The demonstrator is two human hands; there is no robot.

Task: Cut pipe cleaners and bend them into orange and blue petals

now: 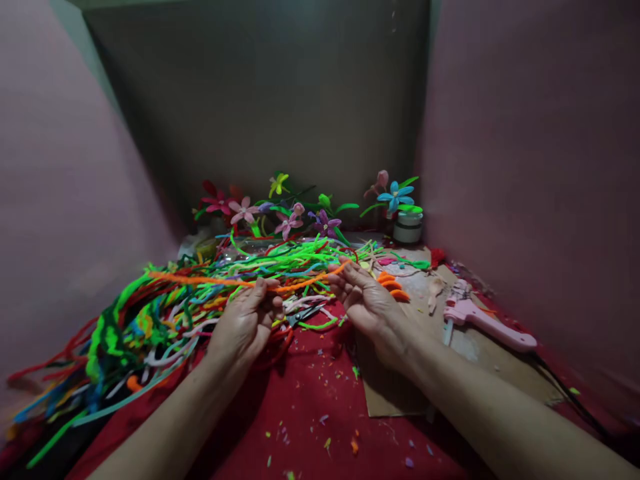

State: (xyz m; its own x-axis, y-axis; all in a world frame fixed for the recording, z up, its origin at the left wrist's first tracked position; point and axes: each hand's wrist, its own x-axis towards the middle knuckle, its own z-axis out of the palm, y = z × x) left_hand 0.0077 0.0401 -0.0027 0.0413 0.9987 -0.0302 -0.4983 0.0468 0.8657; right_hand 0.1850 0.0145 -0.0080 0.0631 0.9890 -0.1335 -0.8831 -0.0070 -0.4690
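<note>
An orange pipe cleaner [300, 285] stretches nearly level between my two hands, its long free end reaching left over the pile. My left hand [247, 319] pinches it near the middle between thumb and fingers. Near its right end, my right hand [367, 299] grips it with thumb and forefinger. Below and behind them spreads a heap of pipe cleaners [295, 257] in green, red, white, blue and other colours. Scissors [305, 315] lie beside my left fingers, partly covered. Several orange petal-like loops [395, 287] rest on the cardboard just past my right hand.
A pink glue gun [490, 323] lies on the cardboard [395, 393] at right, its dark cord trailing off. Finished pipe-cleaner flowers [287, 223] line the back, with a blue flower [395, 197] above a jar [407, 228]. Coloured scraps dot the red cloth [300, 427]. Walls enclose the sides.
</note>
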